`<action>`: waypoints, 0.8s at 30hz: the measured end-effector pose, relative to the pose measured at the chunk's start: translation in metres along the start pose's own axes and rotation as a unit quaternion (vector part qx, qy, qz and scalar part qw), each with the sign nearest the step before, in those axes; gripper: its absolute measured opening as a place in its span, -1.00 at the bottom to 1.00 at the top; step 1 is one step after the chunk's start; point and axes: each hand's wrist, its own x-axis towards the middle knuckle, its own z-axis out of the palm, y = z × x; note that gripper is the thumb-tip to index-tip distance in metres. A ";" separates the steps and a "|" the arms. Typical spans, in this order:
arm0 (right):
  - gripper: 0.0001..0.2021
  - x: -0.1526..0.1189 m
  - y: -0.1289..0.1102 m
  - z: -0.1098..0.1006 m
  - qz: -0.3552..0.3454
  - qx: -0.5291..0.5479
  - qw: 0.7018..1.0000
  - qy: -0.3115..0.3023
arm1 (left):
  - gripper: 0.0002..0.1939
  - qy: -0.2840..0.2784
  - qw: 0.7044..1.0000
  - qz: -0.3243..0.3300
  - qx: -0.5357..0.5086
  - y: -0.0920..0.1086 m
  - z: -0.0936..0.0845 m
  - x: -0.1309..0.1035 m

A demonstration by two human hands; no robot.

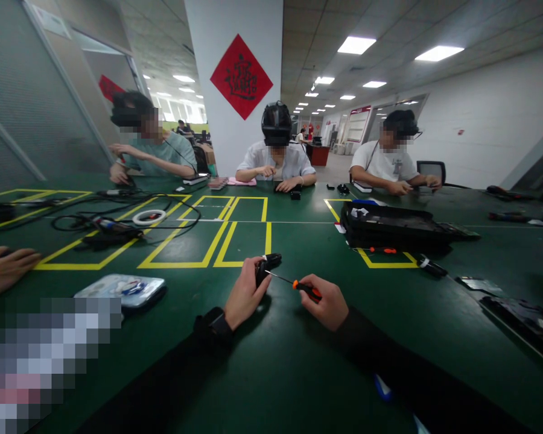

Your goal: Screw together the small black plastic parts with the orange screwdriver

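My left hand [248, 294] is closed around a small black device [262, 271], held just above the green table [271, 374]. A black piece with a white band [272, 259] sticks out at its far end. My right hand [328, 302] grips an orange and black screwdriver [308, 290]. The screwdriver's thin metal shaft points left, and its tip is at or very near the black device. Whether the tip touches is too small to tell.
A black open case [389, 226] lies at the right, beyond a black-and-white connector [432, 266]. Black cables [104, 226] and a white ring [149, 217] are at the left. A clear package [122, 289] sits nearer. Another person's hand [9, 271] rests far left; three people sit opposite.
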 end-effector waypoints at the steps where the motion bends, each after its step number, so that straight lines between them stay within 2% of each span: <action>1: -0.84 0.000 0.000 0.000 -0.001 -0.002 1.000 -0.001 | -0.66 0.008 1.000 0.002 0.003 0.000 0.000 0.000; 8: -0.83 -0.001 0.002 0.000 -0.006 -0.012 1.000 -0.007 | -0.70 0.020 1.000 -0.011 0.013 -0.003 0.000 0.000; 17: -0.82 -0.001 0.002 -0.001 -0.005 -0.014 1.000 -0.016 | -0.70 -0.031 0.994 -0.046 -0.090 -0.004 0.003 0.001; 24: -0.81 -0.001 0.003 0.001 -0.006 0.008 1.000 -0.017 | -0.68 -0.027 0.993 -0.046 -0.101 -0.009 0.005 0.001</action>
